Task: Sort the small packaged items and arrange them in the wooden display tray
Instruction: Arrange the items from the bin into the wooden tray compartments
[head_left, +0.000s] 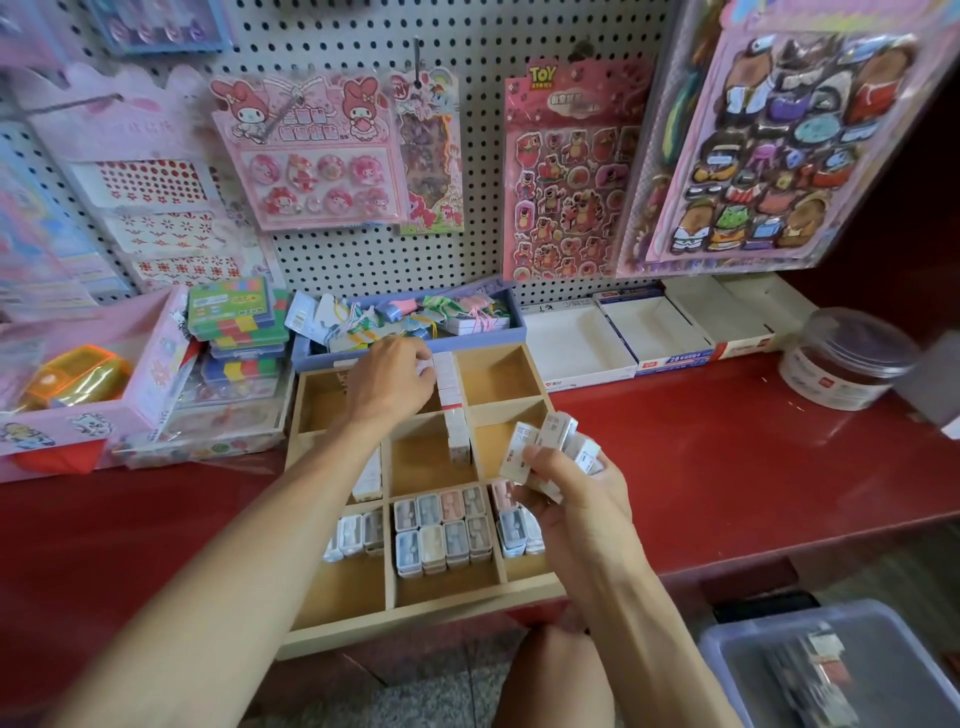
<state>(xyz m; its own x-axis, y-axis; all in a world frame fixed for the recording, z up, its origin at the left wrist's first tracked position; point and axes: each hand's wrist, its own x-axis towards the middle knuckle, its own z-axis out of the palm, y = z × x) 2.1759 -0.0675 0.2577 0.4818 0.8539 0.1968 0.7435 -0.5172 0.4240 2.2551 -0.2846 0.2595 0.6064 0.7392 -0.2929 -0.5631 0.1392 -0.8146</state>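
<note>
Reaching left hand (390, 383) over wooden tray (415, 631), right hand (571, 488) clutching white packets (550, 441)

Two bare forearms, no sleeves in view up to the frame edge. Left hand (387, 387) and right hand (574, 491) bare: no gloves, no watch or bracelet at either wrist. Rings can't be made out, fingers too blurred. Bare knee (550, 670) at the bottom edge, no trouser fabric showing.
</note>
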